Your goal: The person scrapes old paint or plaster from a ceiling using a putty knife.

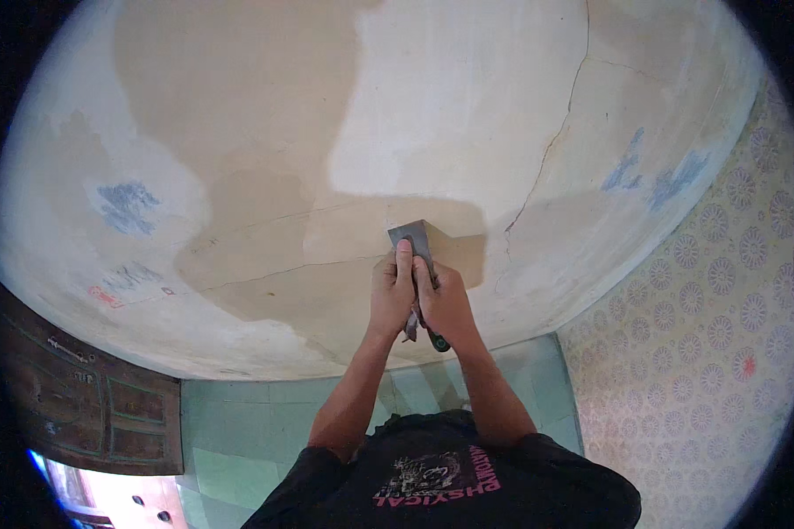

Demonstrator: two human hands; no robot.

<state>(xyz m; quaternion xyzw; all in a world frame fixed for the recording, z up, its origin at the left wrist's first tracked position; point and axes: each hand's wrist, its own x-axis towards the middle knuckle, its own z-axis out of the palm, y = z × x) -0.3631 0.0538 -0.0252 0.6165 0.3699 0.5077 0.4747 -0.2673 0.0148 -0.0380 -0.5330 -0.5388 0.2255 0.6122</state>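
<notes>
My left hand [390,294] and my right hand [448,301] are close together in front of a cracked plaster wall [423,112]. Between them is a putty knife with a broad grey metal blade [409,231]. My right hand wraps its handle, whose dark green end [439,342] sticks out below the palm. The left thumb lies flat on the blade, with the other left fingers mostly hidden. A small crumpled greyish scrap, perhaps cloth [411,326], hangs between the wrists. Whether the blade touches the wall is unclear.
Tan, darker patches [251,99] spread over the pale wall. A long crack [556,135] runs down its right side, and blue-grey scribbles [129,206] mark the left. Below lies a green tiled floor [238,410]. A dark wooden cabinet [135,423] stands left; a patterned wall [688,350] rises right.
</notes>
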